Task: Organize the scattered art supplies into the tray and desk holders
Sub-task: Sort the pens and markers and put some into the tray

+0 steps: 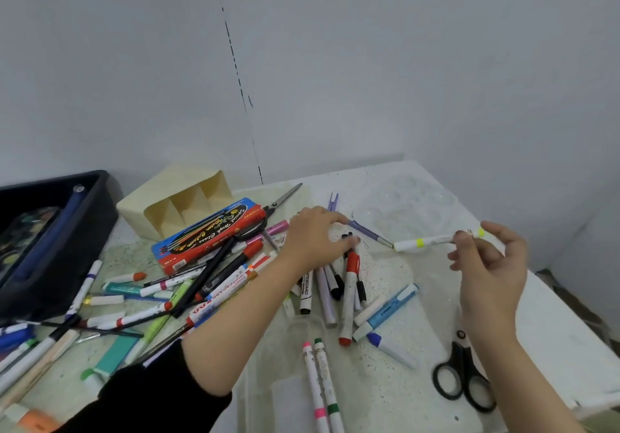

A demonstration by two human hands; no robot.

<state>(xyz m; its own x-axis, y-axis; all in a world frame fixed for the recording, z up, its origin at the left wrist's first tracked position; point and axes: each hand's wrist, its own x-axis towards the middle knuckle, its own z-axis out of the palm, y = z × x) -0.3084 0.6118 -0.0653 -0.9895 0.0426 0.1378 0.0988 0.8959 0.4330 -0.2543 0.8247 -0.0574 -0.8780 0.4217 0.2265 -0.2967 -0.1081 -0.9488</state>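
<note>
Markers and pens lie scattered over the speckled table [396, 274]. My right hand [489, 264] pinches one end of a white pen with yellow bands [432, 241], held level above the table at the right. My left hand [315, 234] reaches into the middle pile, fingers curled down onto a black-capped marker [345, 238] beside a red-capped marker [350, 295]. A clear plastic tray [369, 395] near the front holds a pink-tipped pen [313, 382] and a green-tipped pen [327, 382]. A cream desk holder [177, 204] with compartments lies on its side at the back left.
A black bin [50, 241] with a blue tube stands at the far left. A red and blue pencil tin [208, 234] sits by grey-bladed scissors [278, 204]. Black-handled scissors [463, 372] lie front right. A clear paint palette [406, 211] rests at the back right near the wall.
</note>
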